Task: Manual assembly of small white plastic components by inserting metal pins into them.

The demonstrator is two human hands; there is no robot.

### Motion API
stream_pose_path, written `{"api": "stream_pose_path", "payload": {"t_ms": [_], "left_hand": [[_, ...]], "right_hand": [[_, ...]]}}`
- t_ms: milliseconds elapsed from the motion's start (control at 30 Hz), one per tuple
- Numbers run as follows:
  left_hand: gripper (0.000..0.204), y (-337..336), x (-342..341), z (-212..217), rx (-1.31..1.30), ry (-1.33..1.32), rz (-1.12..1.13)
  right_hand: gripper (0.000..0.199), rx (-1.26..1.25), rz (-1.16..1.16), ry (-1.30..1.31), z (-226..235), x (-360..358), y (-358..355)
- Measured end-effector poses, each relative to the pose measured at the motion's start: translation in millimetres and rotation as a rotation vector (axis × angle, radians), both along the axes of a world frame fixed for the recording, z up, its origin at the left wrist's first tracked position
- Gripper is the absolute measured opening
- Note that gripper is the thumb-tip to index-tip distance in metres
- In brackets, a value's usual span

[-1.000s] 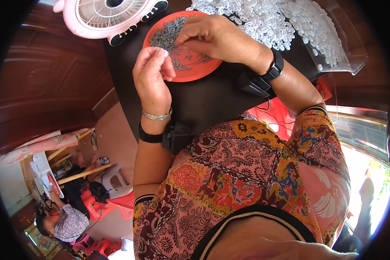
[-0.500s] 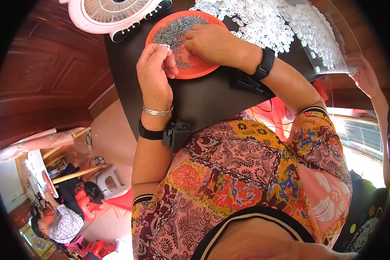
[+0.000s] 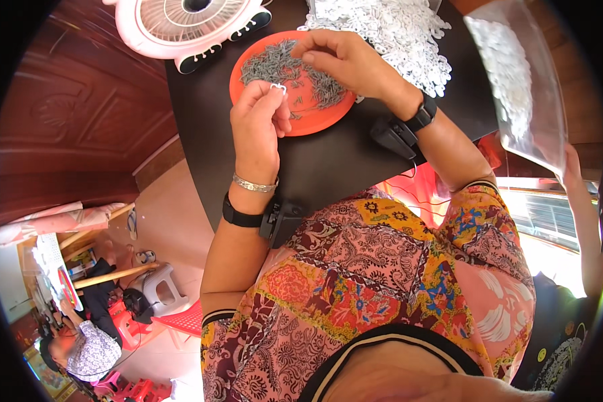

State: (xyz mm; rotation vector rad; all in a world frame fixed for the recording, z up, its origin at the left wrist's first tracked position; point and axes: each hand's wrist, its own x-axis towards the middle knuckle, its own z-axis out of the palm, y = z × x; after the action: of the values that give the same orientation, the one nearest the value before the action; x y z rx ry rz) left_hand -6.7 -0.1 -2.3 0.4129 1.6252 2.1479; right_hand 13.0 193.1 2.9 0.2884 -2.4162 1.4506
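Note:
My left hand [image 3: 256, 130] is closed, with a small white plastic loop-shaped piece [image 3: 279, 87] pinched between thumb and forefinger. It is over the near left rim of a round orange-red tray [image 3: 315, 122]. Many small grey screw-like pieces [image 3: 268, 65] lie in that tray. Above its far right side, my right hand [image 3: 348, 63] has its fingers curled and thumb drawn in; whatever is between the fingertips is too small to make out. Beyond the tray spreads a large heap of small white plastic pieces [image 3: 388, 33].
A pink-and-white fan [image 3: 187, 20] stands at the far left of the dark table [image 3: 201, 147]. At the right, another person's hand [image 3: 573, 164] holds a clear container [image 3: 543, 127] with white pieces inside. Someone sits [image 3: 94, 352] at the lower left, near red stools.
My right hand has risen from among the grey pieces, its fingers now above them. My left hand keeps the white piece. The clear container has tipped up and moved off the heap to the right.

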Motion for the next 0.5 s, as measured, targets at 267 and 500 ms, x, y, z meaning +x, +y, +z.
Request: {"api": "stream_pose_path", "payload": {"t_ms": [267, 500], "left_hand": [[0.012, 1, 1, 3, -0.015, -0.016, 0.01], [0.012, 1, 2, 4, 0.03, -0.013, -0.047]], "right_hand": [[0.014, -0.377, 0.156, -0.178, 5, 6, -13], [0.016, -0.448, 0.11, -0.289, 0, 8, -22]]}}
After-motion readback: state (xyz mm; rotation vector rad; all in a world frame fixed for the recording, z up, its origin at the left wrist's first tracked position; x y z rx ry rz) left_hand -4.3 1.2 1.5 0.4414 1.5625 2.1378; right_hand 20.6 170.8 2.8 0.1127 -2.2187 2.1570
